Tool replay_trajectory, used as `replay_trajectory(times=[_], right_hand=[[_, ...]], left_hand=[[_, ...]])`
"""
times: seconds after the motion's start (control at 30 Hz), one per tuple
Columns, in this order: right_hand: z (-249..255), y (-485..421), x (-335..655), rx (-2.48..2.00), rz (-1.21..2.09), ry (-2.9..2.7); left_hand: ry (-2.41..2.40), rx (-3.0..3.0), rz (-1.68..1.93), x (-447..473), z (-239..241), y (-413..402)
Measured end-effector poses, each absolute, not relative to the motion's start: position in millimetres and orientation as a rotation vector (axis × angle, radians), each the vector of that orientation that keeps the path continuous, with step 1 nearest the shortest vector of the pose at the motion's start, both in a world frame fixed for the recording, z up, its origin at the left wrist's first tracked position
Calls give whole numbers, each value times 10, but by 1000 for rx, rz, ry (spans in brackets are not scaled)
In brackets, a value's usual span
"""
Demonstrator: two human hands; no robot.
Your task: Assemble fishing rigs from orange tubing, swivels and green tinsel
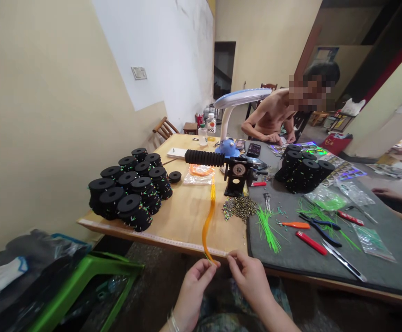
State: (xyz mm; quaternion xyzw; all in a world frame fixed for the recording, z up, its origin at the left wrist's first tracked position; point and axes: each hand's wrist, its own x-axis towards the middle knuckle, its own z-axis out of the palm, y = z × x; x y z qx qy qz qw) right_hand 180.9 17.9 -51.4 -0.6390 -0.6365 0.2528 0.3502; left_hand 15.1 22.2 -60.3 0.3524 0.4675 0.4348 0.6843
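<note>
Table (180, 207), orange strands (206, 226) in left hand (193, 287)

Orange strands (206, 226), bright green strips (268, 231), multicolour-flecked black spools (131, 210), grey mat (291, 262)

The left hand (194, 287) is bare, with a thin, pale bracelet (173, 321) around its wrist. The right hand (249, 277) is also bare. Below the tabletop's front edge (176, 242), dark patterned clothing (221, 313) shows.

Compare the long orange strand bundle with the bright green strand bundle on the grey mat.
The long orange strand bundle is held by the left hand; the bright green strand bundle lies on the grey mat. The orange one curves in a narrow band; the green one fans out. Both have thin strands.
</note>
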Motion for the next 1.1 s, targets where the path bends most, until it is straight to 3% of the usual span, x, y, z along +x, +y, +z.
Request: replay_trajectory(times=[0.33,0.6,1.1], right_hand=[[-380,388,1774,-1838,351,-1910],[-231,565,1612,-2108,264,-2136],[-88,750,1529,-2151,208,-2319]], left_hand=[[1155,1006,788,-165,-544,80],[1302,936,1074,-290,-426,4],[1164,912,1144,-265,-90,168]])
